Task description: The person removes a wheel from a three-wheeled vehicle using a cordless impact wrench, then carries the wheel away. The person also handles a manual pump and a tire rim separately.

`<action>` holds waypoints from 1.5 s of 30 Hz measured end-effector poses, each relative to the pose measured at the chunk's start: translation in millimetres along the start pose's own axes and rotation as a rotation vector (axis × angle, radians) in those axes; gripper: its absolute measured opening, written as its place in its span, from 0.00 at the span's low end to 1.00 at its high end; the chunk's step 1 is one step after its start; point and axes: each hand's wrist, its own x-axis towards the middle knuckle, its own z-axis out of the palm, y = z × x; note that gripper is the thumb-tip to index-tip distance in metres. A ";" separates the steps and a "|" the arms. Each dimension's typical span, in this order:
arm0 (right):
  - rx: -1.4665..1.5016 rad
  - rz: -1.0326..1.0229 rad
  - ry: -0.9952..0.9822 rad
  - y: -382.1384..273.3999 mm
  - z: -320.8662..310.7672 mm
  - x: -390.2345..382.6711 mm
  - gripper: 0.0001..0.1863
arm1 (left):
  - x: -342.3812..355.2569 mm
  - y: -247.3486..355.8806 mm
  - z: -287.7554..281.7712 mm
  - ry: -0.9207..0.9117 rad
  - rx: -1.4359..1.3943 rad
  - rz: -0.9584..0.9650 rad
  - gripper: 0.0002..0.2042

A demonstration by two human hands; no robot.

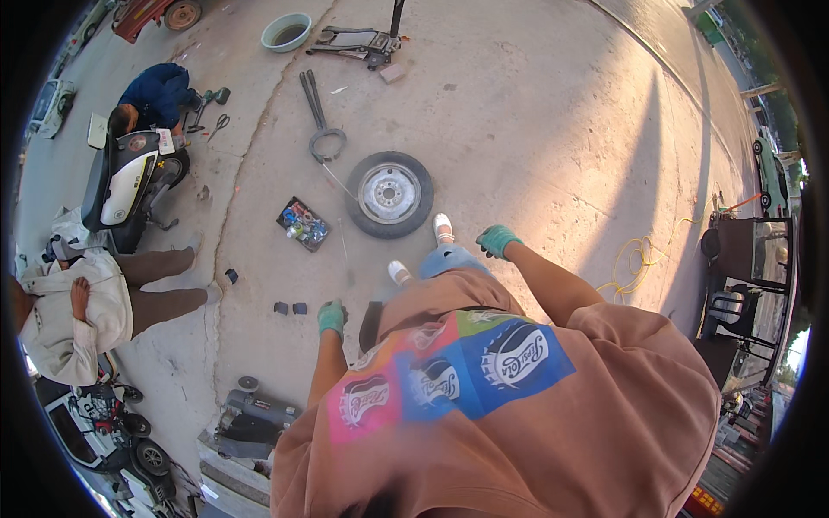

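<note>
My left hand [332,318], in a green work glove, hangs low beside my left leg with its fingers curled and nothing visible in them. On the other side, my right hand [498,242], gloved the same way, is held out near my knee, its dark-coated fingers bent in and no object showing. Neither hand touches anything on the ground. Just ahead of my white shoes a car wheel lies flat, its black tyre [388,228] around a silver steel rim [377,200]. A thin metal rod [335,178] reaches the tyre's left edge.
Left of the wheel sits a tray of small parts [303,224]. Beyond are a long-handled ring tool [318,104], floor jack [354,43] and basin [286,48]. A person crouches by a scooter [129,186]; another person [82,302] stands nearer. Yellow hose [639,259] lies right.
</note>
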 end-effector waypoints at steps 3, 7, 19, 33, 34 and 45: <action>0.032 -0.041 0.004 22.5 -1.4 -4.0 0.18 | 29.9 21.2 6.6 -0.100 0.036 0.054 0.11; 0.308 0.149 0.030 36.7 3.6 -4.7 0.14 | 13.1 50.9 31.7 -0.046 -0.012 0.155 0.11; 0.359 0.073 -0.020 -13.4 -10.5 27.4 0.15 | -1.0 -21.5 -1.5 -0.004 0.002 -0.030 0.12; 0.452 0.045 0.022 -43.8 -73.7 69.6 0.17 | -12.3 22.8 46.1 0.138 -0.198 -0.044 0.10; 0.436 0.045 0.014 -46.3 -79.5 81.6 0.17 | -8.2 27.2 56.7 0.174 -0.184 -0.028 0.10; 0.098 -0.024 -0.003 -75.4 -167.6 221.4 0.20 | 4.2 91.8 248.9 0.147 -0.381 -0.147 0.11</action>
